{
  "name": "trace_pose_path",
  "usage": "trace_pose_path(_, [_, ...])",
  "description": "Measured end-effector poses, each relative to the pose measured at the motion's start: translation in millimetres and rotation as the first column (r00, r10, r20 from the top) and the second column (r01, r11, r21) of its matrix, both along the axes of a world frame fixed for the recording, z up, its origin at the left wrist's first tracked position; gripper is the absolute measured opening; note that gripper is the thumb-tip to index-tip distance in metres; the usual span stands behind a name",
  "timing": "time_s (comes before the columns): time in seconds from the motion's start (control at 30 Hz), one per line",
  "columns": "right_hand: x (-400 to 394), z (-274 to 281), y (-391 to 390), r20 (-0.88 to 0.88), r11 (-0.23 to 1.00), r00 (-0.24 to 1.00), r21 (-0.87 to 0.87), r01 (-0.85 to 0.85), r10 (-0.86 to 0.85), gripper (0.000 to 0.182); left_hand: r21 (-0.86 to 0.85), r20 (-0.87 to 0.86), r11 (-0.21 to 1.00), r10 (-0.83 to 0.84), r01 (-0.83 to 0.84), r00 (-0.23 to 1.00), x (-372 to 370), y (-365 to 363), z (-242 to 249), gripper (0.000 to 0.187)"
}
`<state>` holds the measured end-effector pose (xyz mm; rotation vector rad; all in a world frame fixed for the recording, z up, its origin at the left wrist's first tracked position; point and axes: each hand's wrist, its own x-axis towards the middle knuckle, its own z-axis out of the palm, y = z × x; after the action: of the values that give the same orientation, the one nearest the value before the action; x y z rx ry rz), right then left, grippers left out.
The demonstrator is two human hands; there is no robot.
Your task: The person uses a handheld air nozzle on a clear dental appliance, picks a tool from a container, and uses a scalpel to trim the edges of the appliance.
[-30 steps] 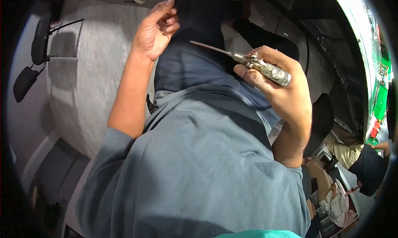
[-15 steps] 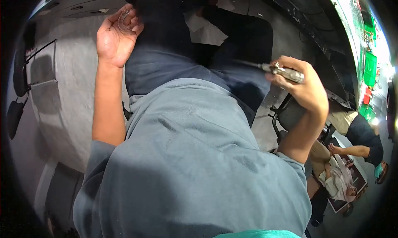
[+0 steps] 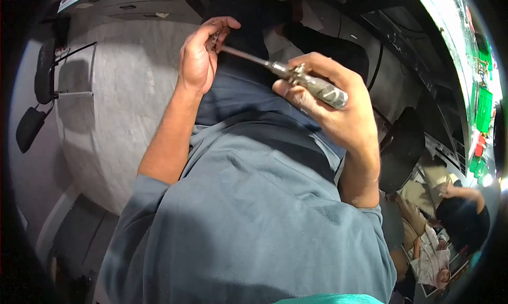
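My left hand [image 3: 196, 65] is raised above my lap, fingers curled around a clear U-shaped dental aligner [image 3: 214, 40], which is partly hidden by the fingers. In my right hand [image 3: 352, 105] is a metal handpiece [image 3: 323, 90] with a small valve-like fitting and a long thin tip. My thumb lies along its underside and the fingers wrap over the top. The thin tip points left and reaches right up to the aligner in my left palm.
Dark trousers [image 3: 233, 92] and a grey shirt [image 3: 254, 198] are below my hands. A dark chair [image 3: 405, 150] stands at right, beside a bright workbench with green bins [image 3: 483, 110]. Other people [image 3: 434, 256] sit at lower right. More chairs [image 3: 45, 73] are at left.
My hands have come together: the left moved right and turned its palm inward, the right moved left. The handpiece tip, apart from the aligner before, now reaches it.
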<state>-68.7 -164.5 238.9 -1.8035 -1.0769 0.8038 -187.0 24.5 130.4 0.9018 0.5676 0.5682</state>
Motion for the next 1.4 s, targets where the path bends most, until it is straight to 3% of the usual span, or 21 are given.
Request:
trace_pose_path(0.07, [-6.0, 0.6, 2.6, -0.144, 0.985, 0.981, 0.094, 0.141, -0.127, 0.023, 0.086, -0.061, 0.996, 0.032, -0.027, 0.998, -3.9, -0.2, 4.4, 0.032])
trace_pose_path(0.1, [-4.8, 1.6, 2.5, -0.181, 0.991, 0.978, 0.069, 0.116, -0.102, 0.022, 0.085, -0.065, 0.996, 0.036, -0.03, 0.997, -8.9, 1.7, 1.7, 0.032])
trace_pose_path(0.17, [-5.7, 4.6, 2.3, -0.147, 0.997, 0.986, 0.019, 0.079, -0.075, 0.023, 0.149, -0.018, 0.985, -0.084, 0.086, 0.996, -13.9, 9.2, -5.1, 0.031])
trace_pose_path(0.3, [-1.5, 4.0, 1.9, -0.043, 0.997, 0.997, 0.021, 0.071, -0.071, 0.024, 0.14, -0.017, 0.986, -0.088, 0.089, 0.996, -9.2, 6.7, -5.2, 0.031])
trace_pose_path(0.5, [1.0, 6.7, 2.4, -0.028, 0.995, 0.998, 0.077, 0.059, -0.057, 0.028, 0.015, 0.022, 0.997, -0.075, 0.075, 0.997, -7.7, 4.9, -11.1, 0.03])
trace_pose_path(0.6, [0.8, 6.4, 3.9, -0.111, 0.993, 0.991, 0.085, 0.088, -0.078, 0.029, -0.008, 0.067, 0.995, -0.095, 0.096, 0.993, -8.3, 3.5, -8.1, 0.029])
trace_pose_path(0.7, [4.7, 7.3, 2.8, -0.078, 0.997, 0.995, 0.035, 0.065, -0.062, 0.03, -0.076, 0.025, 0.997, -0.002, 0.004, 1.0, -2.4, -1.8, -1.3, 0.027])
trace_pose_path(0.87, [6.7, 6.3, 1.8, -0.073, 0.998, 0.996, 0.032, 0.048, -0.046, 0.03, -0.289, 0.127, 0.955, -0.039, 0.075, 0.991, -2.6, 0.2, -3.9, 0.023])
trace_pose_path(1.17, [7.8, 11.2, 2.9, -0.053, 0.997, 0.996, 0.028, 0.076, -0.074, 0.026, -0.39, 0.34, 0.893, -0.09, 0.227, 0.936, -5.6, 12.6, -24.0, 0.02])
trace_pose_path(1.2, [8.9, 13.3, 3.1, -0.054, 0.997, 0.996, 0.028, 0.075, -0.074, 0.026, -0.39, 0.34, 0.893, -0.089, 0.226, 0.936, -3.8, 10.1, -17.7, 0.02])
trace_pose_path(1.27, [10.8, 17.4, 2.6, -0.067, 0.999, 0.997, 0.003, 0.036, -0.035, 0.024, -0.463, 0.086, 0.884, 0.112, -0.06, 0.99, -0.1, 3.0, -4.0, 0.014])
trace_pose_path(1.4, [9.8, 15.3, 1.4, -0.046, 0.997, 0.996, -0.007, 0.078, -0.078, 0.024, -0.438, 0.163, 0.899, 0.093, -0.013, 0.982, 0.8, 0.3, -3.0, 0.013])
